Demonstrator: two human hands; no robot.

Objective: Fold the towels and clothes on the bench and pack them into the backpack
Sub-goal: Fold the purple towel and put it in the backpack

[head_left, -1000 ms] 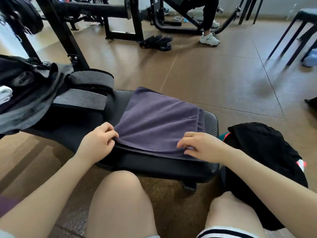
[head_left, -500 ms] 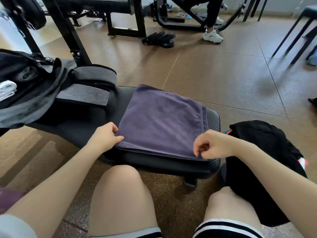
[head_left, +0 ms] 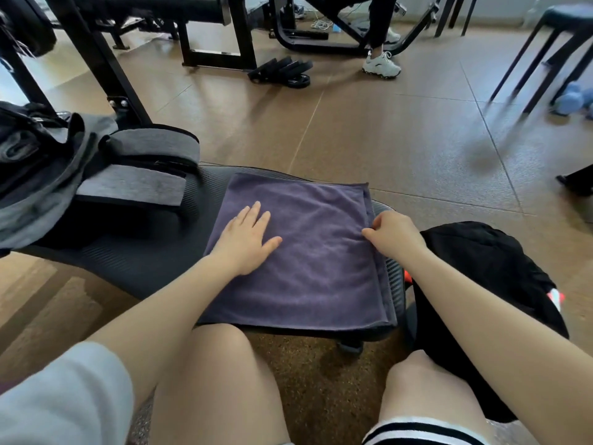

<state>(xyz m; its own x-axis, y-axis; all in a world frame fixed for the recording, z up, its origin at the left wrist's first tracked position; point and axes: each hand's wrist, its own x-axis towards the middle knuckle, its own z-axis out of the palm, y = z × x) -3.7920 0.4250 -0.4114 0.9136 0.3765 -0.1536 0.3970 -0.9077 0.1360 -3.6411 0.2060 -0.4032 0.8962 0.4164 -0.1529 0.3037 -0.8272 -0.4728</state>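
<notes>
Grey backpack (head_left: 48, 175) lying open on bench (head_left: 128, 271), left hand (head_left: 245, 240) flat on purple towel (head_left: 305, 268), right hand (head_left: 393, 234) grip pinching its edge

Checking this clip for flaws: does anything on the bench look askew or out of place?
Nothing serious. The folded purple towel lies flat on the bench; its layered right edges are slightly staggered where the right hand pinches them.

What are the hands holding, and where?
The right hand pinches the purple towel at its right edge. The left hand holds nothing; it lies flat on the towel's left part.
</notes>
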